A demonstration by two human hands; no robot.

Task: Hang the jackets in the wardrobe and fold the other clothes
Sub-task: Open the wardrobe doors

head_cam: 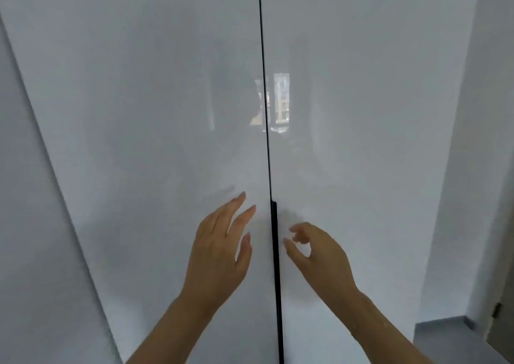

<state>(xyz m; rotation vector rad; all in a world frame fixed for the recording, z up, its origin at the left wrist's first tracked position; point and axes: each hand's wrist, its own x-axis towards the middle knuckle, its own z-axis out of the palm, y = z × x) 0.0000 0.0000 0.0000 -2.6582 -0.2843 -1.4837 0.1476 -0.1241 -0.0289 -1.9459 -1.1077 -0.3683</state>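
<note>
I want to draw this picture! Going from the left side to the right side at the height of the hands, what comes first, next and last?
Left wardrobe door → left hand → black handle strip at the gap between the doors → right hand → right wardrobe door → white wall.

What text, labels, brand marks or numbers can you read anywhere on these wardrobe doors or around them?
None: no word, label, brand or number shows anywhere.
Left glossy white wardrobe door: blank.
Right glossy white wardrobe door: blank; only a blurred window reflection near the seam.
Black strip handle: unmarked.
Left hand and right hand: hold nothing.
</note>
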